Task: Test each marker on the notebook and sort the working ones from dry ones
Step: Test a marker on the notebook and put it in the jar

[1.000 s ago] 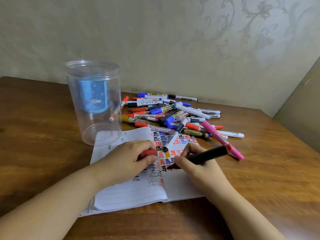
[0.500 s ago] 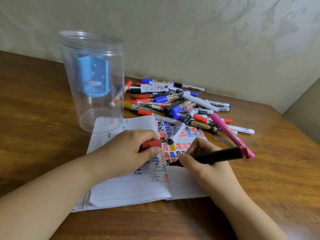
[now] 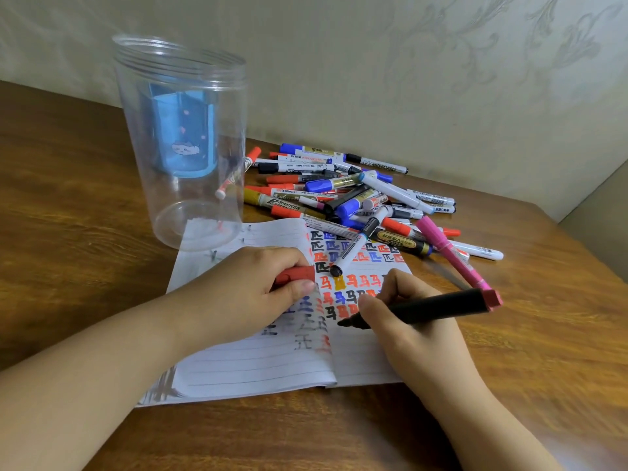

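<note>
An open lined notebook (image 3: 258,365) lies on the wooden table, its right page covered with red, blue and black test marks. My right hand (image 3: 411,328) grips a black marker (image 3: 438,305) with a red end, its tip touching the page just below the marks. My left hand (image 3: 251,297) rests on the left page and holds a red marker cap (image 3: 295,275) between thumb and fingers. A pile of markers (image 3: 343,195) in several colours lies behind the notebook. One white marker (image 3: 356,244) with a black cap lies across the top of the page.
A tall clear plastic jar (image 3: 183,141) stands at the notebook's far left corner, with a blue holder seen through it. A pink marker (image 3: 448,251) lies right of the notebook. The wall runs close behind the pile, and the table's edge is at the far right.
The view has shifted and drawn slightly closer. My right hand has moved the marker tip a little along the page. My left hand still holds the red cap in the same place.
</note>
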Tool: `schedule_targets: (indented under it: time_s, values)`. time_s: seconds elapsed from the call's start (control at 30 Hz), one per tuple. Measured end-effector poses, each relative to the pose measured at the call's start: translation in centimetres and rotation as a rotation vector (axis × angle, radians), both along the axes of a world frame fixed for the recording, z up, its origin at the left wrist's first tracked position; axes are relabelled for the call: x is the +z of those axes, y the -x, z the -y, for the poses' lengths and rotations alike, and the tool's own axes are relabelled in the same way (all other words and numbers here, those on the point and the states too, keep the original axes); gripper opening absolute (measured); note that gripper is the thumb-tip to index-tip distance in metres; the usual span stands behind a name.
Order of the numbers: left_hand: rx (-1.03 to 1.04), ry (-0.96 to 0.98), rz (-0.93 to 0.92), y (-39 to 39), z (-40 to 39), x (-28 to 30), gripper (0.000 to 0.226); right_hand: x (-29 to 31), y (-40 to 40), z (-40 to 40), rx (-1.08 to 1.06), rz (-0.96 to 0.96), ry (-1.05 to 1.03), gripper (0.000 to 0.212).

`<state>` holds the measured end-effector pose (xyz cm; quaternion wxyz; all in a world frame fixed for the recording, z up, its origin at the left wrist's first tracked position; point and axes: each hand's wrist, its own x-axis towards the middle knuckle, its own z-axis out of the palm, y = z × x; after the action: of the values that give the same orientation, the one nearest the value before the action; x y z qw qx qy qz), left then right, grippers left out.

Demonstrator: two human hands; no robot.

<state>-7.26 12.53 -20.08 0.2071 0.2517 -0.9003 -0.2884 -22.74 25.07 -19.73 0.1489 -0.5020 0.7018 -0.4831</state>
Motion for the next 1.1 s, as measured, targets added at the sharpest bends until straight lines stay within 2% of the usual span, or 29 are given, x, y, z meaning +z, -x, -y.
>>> schedule_targets:
  time_s: [0.63,1.1]
  values:
    - [-0.005,0.005,0.003,-0.05,0.02,-0.08,0.002,0.08,-0.49,0.19,0.098,-0.007,-0.041,0.034]
    - [0.007,-0.016,0.007,0.04,0.03,-0.01,0.008,-0.14,-0.11,0.16,0.061,0.03,-0.03,0.031]
